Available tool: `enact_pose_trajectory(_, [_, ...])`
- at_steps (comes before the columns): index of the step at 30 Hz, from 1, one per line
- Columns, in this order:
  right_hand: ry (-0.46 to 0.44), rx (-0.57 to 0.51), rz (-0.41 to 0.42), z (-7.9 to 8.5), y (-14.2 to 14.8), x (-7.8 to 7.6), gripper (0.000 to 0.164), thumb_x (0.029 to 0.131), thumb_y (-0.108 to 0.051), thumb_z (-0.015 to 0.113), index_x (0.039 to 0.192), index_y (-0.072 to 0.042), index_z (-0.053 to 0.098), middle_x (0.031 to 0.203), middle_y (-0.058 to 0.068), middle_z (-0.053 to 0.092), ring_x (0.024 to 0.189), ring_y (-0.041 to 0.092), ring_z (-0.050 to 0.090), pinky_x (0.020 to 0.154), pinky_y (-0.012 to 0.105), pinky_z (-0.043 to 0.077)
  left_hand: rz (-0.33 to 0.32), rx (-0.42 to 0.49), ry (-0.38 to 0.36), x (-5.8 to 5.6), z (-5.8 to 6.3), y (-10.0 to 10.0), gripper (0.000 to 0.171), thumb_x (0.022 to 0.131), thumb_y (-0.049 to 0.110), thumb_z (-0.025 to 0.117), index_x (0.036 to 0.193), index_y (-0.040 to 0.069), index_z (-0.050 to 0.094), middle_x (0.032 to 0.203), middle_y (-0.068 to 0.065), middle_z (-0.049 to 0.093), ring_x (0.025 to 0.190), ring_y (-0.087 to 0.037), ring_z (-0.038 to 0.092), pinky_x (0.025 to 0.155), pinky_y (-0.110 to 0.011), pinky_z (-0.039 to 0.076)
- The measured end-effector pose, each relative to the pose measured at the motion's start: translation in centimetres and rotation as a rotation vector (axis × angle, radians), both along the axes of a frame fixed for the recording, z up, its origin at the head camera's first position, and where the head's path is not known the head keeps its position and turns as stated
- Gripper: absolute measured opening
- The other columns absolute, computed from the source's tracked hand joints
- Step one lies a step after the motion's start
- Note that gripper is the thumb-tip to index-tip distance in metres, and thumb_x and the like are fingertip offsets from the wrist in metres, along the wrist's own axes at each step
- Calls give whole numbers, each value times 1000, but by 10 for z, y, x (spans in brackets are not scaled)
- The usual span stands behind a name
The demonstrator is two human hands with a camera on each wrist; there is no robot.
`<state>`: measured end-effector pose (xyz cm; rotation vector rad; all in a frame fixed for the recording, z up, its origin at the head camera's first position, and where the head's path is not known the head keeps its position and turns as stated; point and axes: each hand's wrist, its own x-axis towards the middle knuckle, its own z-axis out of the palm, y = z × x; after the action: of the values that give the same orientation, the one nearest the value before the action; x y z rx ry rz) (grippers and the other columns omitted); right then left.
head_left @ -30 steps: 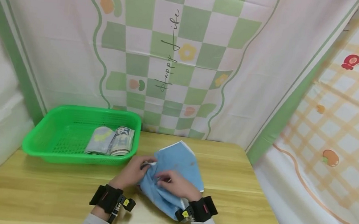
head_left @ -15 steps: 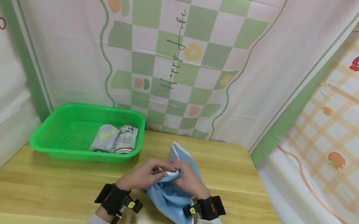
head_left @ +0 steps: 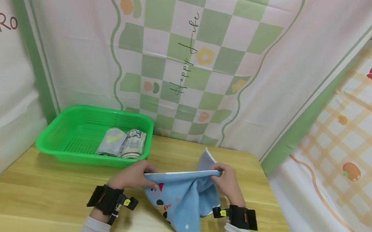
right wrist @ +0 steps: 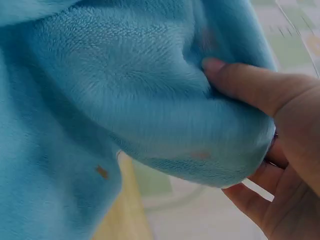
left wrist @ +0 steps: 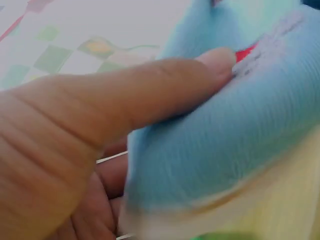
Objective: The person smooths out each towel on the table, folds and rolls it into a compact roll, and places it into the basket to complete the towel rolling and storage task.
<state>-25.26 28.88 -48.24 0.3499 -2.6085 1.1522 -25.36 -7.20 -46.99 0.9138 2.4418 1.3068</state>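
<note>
A light blue plush towel [head_left: 181, 195] with white edging and small printed figures is stretched between both hands, its upper edge raised off the table. At its left corner my left hand [head_left: 133, 174] pinches the edge, thumb on the near face, as the left wrist view also shows with the towel [left wrist: 215, 135]. My right hand [head_left: 230, 183] pinches the same edge farther right, its thumb [right wrist: 240, 82] pressing into the pile in the right wrist view. The lower part hangs in folds toward the table, and one corner sticks up behind the right hand.
A green plastic basket [head_left: 91, 157] stands at the back left of the wooden table [head_left: 61, 197]. Inside it lie a folded grey cloth [head_left: 111, 142] and a rolled patterned cloth [head_left: 133, 143]. Printed curtains [head_left: 209, 58] hang behind and at the sides.
The hands came together over the bunched towel, then moved apart. The towel's edge is now lifted and drawn out between them, with its printed face showing.
</note>
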Motion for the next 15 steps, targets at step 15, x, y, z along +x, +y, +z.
enact_pose_trajectory(15, [155,42,-210,10,43,16,21,84,13,72,98,-3,71,96,12,70,89,20,61,75,23,49,548,278,630,3,26,-39,22,81,-14,73,98,-2,75,92,-16,73,87,-27,60,75,-37,53])
